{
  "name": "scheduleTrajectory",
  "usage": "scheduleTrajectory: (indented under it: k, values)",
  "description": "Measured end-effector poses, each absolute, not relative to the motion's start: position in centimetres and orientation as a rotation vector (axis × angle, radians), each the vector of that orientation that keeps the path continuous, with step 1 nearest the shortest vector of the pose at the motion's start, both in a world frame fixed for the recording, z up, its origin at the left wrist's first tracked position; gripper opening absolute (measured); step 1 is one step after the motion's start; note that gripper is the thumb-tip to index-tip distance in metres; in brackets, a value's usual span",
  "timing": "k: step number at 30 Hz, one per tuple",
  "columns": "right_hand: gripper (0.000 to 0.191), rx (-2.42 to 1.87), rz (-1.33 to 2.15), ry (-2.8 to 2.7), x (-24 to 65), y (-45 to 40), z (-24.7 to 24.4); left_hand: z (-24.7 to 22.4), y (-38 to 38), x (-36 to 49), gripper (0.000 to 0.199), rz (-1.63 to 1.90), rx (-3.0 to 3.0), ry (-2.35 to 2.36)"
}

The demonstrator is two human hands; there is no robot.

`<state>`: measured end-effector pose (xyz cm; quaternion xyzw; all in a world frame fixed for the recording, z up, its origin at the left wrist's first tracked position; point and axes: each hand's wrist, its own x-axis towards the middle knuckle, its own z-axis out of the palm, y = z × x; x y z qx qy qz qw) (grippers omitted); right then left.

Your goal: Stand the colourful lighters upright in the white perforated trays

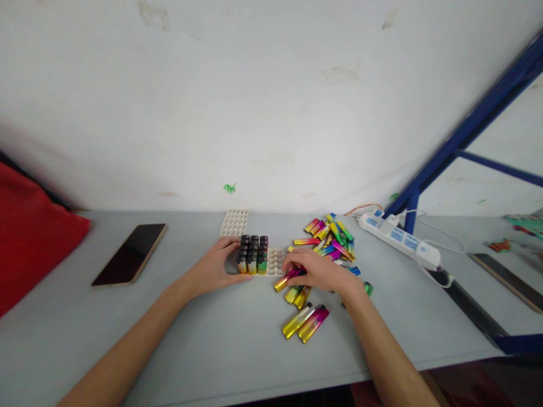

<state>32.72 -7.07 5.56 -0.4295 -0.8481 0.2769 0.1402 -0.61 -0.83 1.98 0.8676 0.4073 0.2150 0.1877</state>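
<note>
Several black-topped lighters (253,255) stand upright in rows in the left part of a pale tray (275,261), whose right part shows bare pockets. Around the left side of this block curve the fingers and thumb of my left hand (214,265), gripping it. Just right of the tray, my right hand (311,268) is closed on a magenta and gold lighter (283,282) that lies tilted under its fingers. More colourful lighters lie loose in a pile (331,240) beyond my right hand, and others (303,323) lie nearer the front.
A second pale tray (234,222) lies near the wall. At the left are a dark phone (130,254) and a red cloth (34,232). A white power strip (399,238) with cables lies at the right, beside a blue metal frame (458,133).
</note>
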Motion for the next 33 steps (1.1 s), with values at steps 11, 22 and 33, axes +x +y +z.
scheduleTrajectory:
  k: [11,22,33]
  values:
    - [0.015,-1.182,0.803,-1.978,33.0,-7.1,5.4,2.2,-0.1,-1.4,0.068,0.603,2.392,1.097]
    - [0.057,-1.027,1.232,-0.978,29.2,-6.2,4.8,2.4,-0.8,-1.2,0.086,0.616,2.376,1.139]
    - [0.056,-1.076,1.285,-1.199,27.0,-7.1,3.8,1.6,-0.7,-0.4,0.081,0.711,2.387,1.152]
